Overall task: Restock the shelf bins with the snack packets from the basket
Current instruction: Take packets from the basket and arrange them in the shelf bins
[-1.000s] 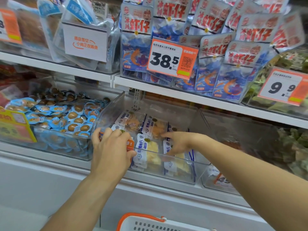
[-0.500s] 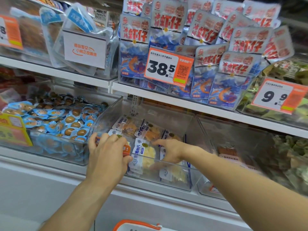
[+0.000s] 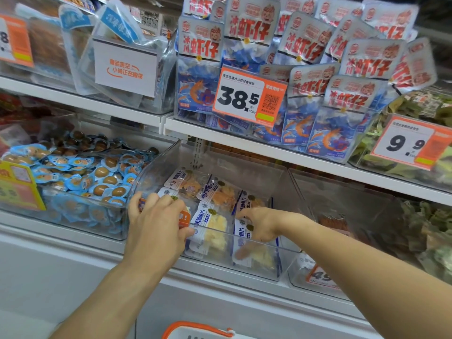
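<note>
inside bin [image 3: 259, 259], packets [image 3: 212, 228] lengthwise front-to-back

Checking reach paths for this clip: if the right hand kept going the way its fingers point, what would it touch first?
The right hand points down-left into the clear bin; it would likely meet the white fish-slice packet beneath its fingertips first, though depth is unclear.

Clear bin [image 3: 259, 260] on lower shelf, open top, holds white-and-blue packets [image 3: 210, 226] with yellowish contents, lying flat in overlapping rows, partly filled. Basket [image 3: 198, 330]: white with orange rim, only top edge visible at bottom.
</note>
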Available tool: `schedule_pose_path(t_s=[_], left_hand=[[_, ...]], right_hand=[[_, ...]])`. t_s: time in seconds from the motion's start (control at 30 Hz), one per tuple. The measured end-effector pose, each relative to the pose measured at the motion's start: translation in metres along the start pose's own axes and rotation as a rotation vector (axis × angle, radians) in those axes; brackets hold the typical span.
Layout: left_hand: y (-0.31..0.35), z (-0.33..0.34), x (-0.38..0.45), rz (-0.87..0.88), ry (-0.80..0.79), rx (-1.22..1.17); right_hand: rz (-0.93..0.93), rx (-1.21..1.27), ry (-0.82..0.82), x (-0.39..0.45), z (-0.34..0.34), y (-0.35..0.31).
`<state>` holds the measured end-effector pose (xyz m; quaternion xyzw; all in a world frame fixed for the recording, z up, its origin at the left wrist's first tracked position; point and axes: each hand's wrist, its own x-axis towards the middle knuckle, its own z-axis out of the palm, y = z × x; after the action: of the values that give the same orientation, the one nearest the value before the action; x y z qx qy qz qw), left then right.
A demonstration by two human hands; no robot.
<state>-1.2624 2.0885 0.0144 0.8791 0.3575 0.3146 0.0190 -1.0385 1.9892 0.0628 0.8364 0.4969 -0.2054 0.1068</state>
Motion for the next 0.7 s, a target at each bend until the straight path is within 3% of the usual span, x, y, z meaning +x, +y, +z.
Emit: schedule_pose_path(t_s=[0.7], left_hand=[[-0.001,0.002,-0.001,0.025,0.043,-0.024]], right_hand=[[0.078,0.047,0.007,0.009,-0.005,0.009]])
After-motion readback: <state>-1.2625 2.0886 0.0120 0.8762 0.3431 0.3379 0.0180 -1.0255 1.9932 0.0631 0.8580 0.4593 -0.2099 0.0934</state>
